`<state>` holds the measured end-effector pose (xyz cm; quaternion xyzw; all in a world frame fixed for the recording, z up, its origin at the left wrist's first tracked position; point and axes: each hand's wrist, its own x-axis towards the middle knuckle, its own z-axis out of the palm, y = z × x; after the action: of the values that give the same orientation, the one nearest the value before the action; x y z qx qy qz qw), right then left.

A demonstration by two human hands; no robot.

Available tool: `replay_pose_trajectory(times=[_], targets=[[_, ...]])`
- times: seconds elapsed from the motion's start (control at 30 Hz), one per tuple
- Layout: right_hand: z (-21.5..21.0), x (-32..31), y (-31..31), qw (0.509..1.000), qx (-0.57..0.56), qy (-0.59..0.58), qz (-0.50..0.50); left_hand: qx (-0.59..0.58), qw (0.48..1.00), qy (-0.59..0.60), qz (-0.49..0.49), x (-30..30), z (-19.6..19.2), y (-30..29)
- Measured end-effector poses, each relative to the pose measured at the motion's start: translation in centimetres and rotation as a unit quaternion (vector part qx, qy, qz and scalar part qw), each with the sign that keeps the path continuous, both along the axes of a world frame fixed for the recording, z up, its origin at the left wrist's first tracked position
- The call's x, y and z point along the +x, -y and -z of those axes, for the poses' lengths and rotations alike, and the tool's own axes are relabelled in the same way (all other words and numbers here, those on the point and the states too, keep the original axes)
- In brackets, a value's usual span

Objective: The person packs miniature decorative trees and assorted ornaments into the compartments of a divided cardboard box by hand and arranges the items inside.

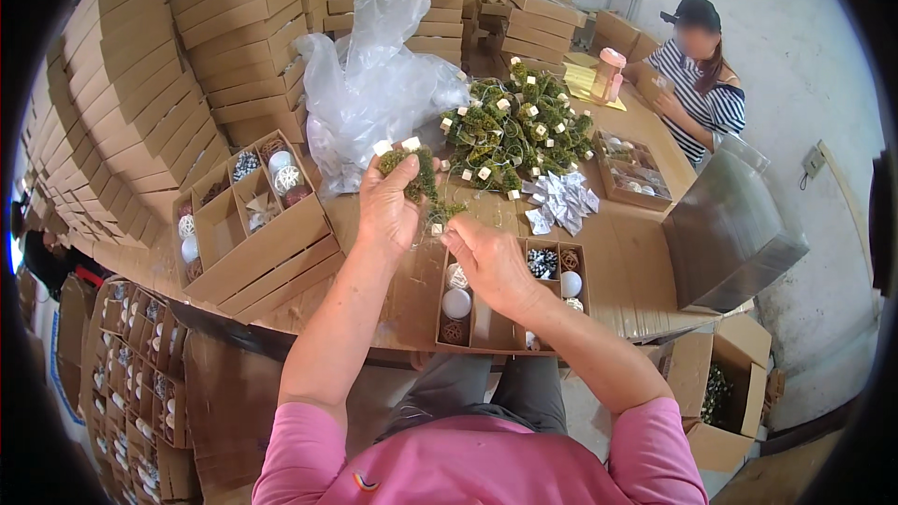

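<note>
My left hand (391,206) is raised over the table, its fingers closed round a green mossy ornament (423,178) with pale cubes at its top. Lower and to the right, my right hand (491,262) pinches a trailing end of the ornament, where thin strands and a small pale cube show. Under the right hand stands an open divided cardboard box (482,329) with white balls, woven balls and a frosted pine cone in its compartments; my hand and forearm hide part of it. Beyond both hands lies a tangled pile of similar mossy ornaments (514,126).
White paper slips (563,203) lie beside the pile, with a clear plastic bag (374,84) behind. Filled divided boxes (271,262) are stacked at left, and another box (636,168) lies right of the pile. A grey bin (734,229) stands at right. A co-worker (697,75) sits at far right.
</note>
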<state>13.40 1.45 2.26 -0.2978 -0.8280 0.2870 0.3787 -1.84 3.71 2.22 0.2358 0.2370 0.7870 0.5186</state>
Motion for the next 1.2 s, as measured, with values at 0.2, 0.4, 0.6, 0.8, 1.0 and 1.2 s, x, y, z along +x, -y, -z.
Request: replay_pose_trajectory(times=[0.2, 0.4, 0.6, 0.8, 1.0, 1.2], targets=[[-3.0, 1.1, -1.3, 0.987, 0.152, 0.051, 0.031, -0.041, 0.995, -0.071, 0.054, 2.8, 0.5, 2.7], [-2.7, 2.0, -1.7, 0.998, -0.031, -0.056, -0.001, -0.045, 0.978, -0.028, 0.2, 3.3, 0.7, 4.5], [-3.2, 4.1, -1.0, 0.979, -0.189, -0.074, 0.007, -0.046, 0.942, -0.006, 0.333, 4.4, -0.2, 5.0], [-1.5, 7.2, 1.7, 0.993, -0.091, -0.026, 0.072, -0.049, 0.933, -0.127, 0.332, 5.9, 1.3, 5.6], [2.3, 8.9, 4.0, 0.954, 0.265, 0.142, -0.011, -0.017, 0.692, -0.569, 0.444, 4.2, -0.9, 6.1], [2.0, 9.2, 6.2, 0.905, 0.337, 0.242, -0.096, 0.207, 0.513, -0.805, 0.216, 4.1, 3.1, 9.0]])
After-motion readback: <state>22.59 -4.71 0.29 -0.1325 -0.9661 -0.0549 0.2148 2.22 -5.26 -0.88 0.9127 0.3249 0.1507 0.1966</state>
